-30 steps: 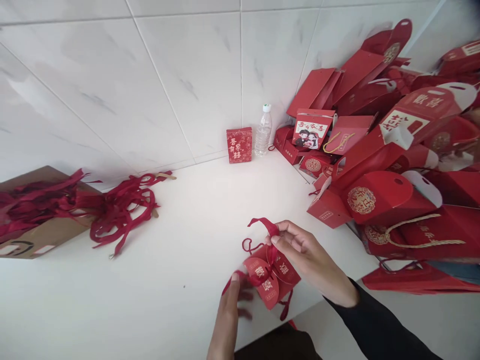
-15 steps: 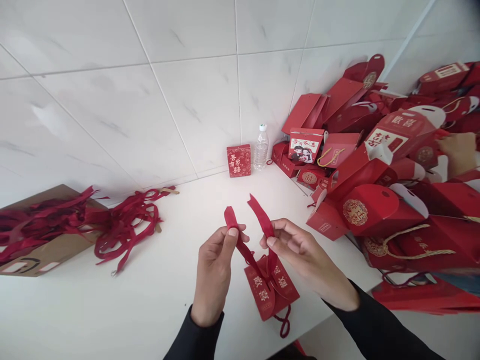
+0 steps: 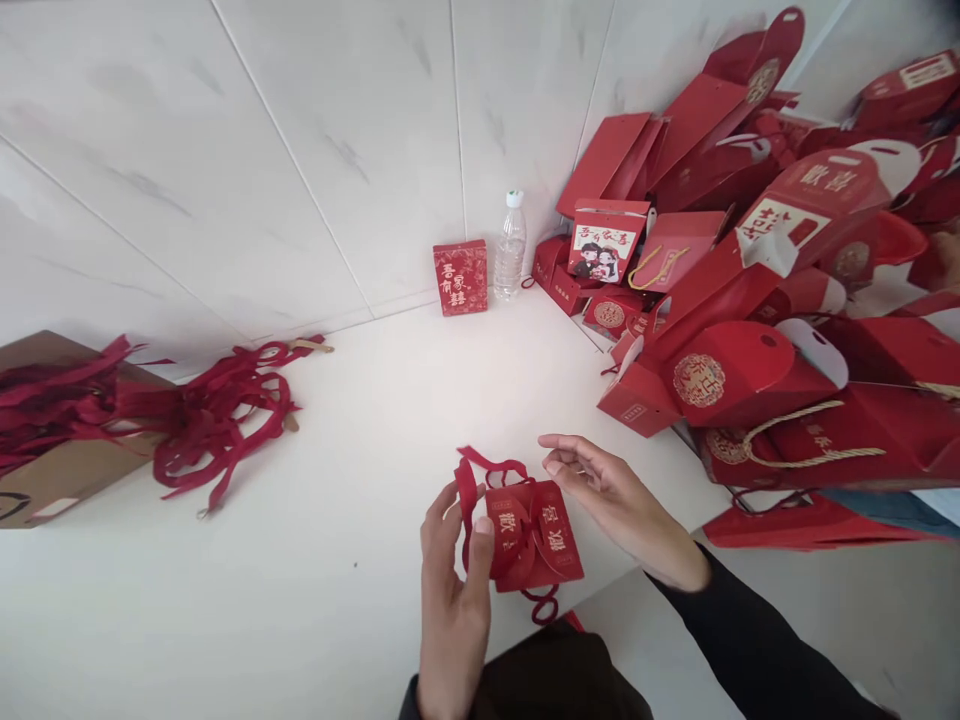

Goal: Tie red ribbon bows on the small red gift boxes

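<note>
A small red gift box (image 3: 544, 562) with gold characters lies on the white table near its front edge. Dark red ribbon (image 3: 466, 490) runs through its top, one end curling up beside the box's left side. My left hand (image 3: 454, 600) is at that left side, thumb and fingers apart, with the ribbon passing by the fingertips; it is not clearly gripped. Just off the box's upper right corner, my right hand (image 3: 611, 500) hovers with its fingers extended and nothing in them. Dark red cord loops (image 3: 544, 605) stick out at the box's near side.
A cardboard box (image 3: 97, 480) of red ribbons stands at left, with a ribbon tangle (image 3: 232, 410) spilling beside it. By the tiled wall stand a red box (image 3: 460, 278) and a clear bottle (image 3: 510, 255). Many red gift boxes (image 3: 750, 380) are heaped at right.
Both hands have let go of the raised ribbon ends, which have dropped to the box. My left hand has lowered to the box's side; my right hand has opened. The camera view has shifted.
</note>
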Tool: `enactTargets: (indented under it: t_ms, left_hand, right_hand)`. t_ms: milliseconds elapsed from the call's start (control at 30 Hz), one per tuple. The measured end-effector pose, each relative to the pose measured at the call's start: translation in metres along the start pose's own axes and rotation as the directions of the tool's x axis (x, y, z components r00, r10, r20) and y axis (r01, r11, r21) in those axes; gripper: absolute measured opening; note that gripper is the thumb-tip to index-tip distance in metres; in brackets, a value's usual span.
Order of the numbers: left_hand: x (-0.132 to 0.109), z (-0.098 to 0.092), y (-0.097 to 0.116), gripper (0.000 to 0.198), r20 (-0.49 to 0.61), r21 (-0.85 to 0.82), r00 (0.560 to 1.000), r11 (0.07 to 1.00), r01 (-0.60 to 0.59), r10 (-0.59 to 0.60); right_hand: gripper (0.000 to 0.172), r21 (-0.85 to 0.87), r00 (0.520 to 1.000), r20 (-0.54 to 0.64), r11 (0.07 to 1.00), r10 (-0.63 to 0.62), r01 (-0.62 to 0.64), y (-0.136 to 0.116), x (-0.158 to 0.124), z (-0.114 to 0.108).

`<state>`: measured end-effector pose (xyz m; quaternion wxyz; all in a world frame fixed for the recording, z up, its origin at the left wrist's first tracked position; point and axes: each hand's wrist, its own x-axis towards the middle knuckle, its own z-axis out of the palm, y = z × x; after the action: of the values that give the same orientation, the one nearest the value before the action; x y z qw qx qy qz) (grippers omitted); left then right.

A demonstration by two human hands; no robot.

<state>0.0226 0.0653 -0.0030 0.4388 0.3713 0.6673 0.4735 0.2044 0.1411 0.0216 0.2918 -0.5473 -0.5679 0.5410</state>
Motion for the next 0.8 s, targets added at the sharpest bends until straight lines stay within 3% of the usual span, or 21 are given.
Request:
enactTargets:
  t_ms: [67,133,267,400,533,700,800]
  left_hand:
    - [-0.013,0.009,-0.006,0.042,-0.113,0.031,0.993,0.999,-0.012,0.016]
    - [-0.022,0.016,-0.009,0.039,-0.158,0.036,0.987,0.999,-0.006,0.012]
    - [-0.025,0.017,-0.012,0.029,-0.108,0.042,0.991,0.996,-0.073,0.077]
    - [-0.017,0.007,-0.016,0.033,-0.033,0.052,0.998,0.998,-0.048,0.05]
    - [-0.009,0.0,-0.021,0.038,-0.106,0.022,0.993,0.999,0.046,-0.044]
    - [-0.002,-0.007,-0.029,0.039,-0.175,-0.156,0.968,0.976,0.15,-0.177]
    - [0.001,-0.011,-0.029,0.039,-0.187,-0.173,0.964,0.972,0.158,-0.19]
  right_hand:
    - [0.039,-0.05,0.997,-0.071,0.998,-0.035,0.032,0.003,-0.012,0.007]
    - [0.033,-0.141,0.984,-0.122,0.984,-0.126,0.109,0.006,-0.025,0.016]
    - [0.035,-0.29,0.955,-0.083,0.924,-0.283,0.249,0.014,-0.044,0.034]
    - [0.038,-0.31,0.958,-0.088,0.921,-0.273,0.234,0.023,-0.046,0.04]
    - [0.038,-0.336,0.964,-0.082,0.918,-0.251,0.211,0.027,-0.043,0.039]
    - [0.036,-0.361,0.954,-0.076,0.9,-0.291,0.246,0.032,-0.044,0.039]
    - [0.035,-0.352,0.957,-0.062,0.904,-0.284,0.245,0.032,-0.046,0.041]
